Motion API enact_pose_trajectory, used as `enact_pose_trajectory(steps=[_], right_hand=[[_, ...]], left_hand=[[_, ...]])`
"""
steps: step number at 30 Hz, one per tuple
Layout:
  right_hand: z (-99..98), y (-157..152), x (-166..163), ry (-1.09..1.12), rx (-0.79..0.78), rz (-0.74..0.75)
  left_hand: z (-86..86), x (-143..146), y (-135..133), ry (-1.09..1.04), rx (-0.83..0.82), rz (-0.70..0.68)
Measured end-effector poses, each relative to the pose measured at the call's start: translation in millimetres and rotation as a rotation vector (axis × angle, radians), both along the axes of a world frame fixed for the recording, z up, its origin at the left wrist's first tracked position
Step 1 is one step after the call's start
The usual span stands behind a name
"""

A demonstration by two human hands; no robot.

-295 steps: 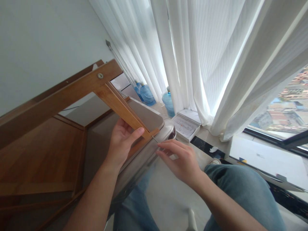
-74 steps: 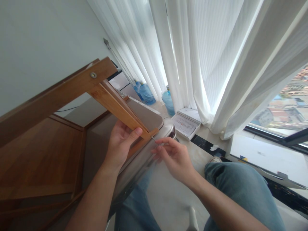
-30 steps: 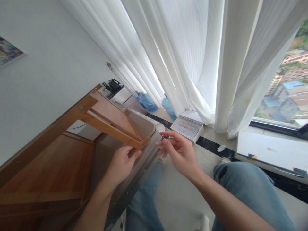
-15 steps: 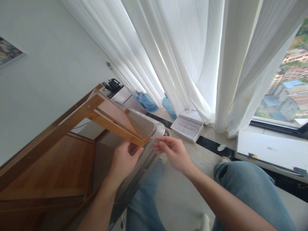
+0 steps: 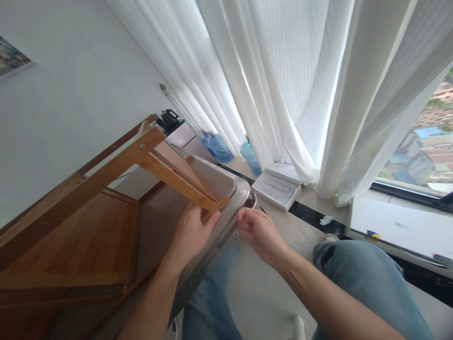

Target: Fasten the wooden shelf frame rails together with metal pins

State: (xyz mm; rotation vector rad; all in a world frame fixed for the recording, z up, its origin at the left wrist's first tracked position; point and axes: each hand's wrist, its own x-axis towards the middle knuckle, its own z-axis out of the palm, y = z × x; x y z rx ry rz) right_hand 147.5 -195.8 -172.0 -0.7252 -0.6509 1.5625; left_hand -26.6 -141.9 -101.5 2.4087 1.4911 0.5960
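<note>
The right hand, curled closed, contents unseen, has left the wooden bar the left hand's grip clasps beside the table's rounded corner, so work seems paused.

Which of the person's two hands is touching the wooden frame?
The left hand, gripping the wooden frame near one corner. The right hand has curled fingers and is apart from the wood.
</note>
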Motion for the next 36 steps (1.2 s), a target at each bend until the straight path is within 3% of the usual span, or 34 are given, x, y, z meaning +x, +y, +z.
enact_pose_trajectory(steps=[4,9,11,17,27,32,36], right_hand=[[-1.6,0.6,-8.2,-0.169,0.036,-0.049],[-8.1,7.9,-11.4,-0.890,0.318,-0.407],[-10.9,12.5,-13.9,-1.021,0.384,-0.492],[-10.4,23.5,-23.9,-1.100,0.461,-0.593],[3.9,29.4,-20.4,-1.049,0.387,-0.542],[-2.3,29.8,-26.7,-1.259,0.425,-0.563],[4.0,24.1,-27.6,-1.511,0.399,-0.503]], left_hand=[[2.0,1.0,-1.3,0.009,-0.014,0.042],[1.7,-3.8,0.3,-0.015,0.003,0.079],[0.5,-6.2,1.5,-0.065,-0.015,0.040],[-0.1,-6.9,1.6,-0.087,-0.054,0.033],[3.3,-4.2,-2.2,-0.091,-0.061,0.067],[3.3,-1.3,-2.0,-0.088,-0.049,0.051],[3.7,0.3,-3.0,-0.066,-0.040,0.054]])
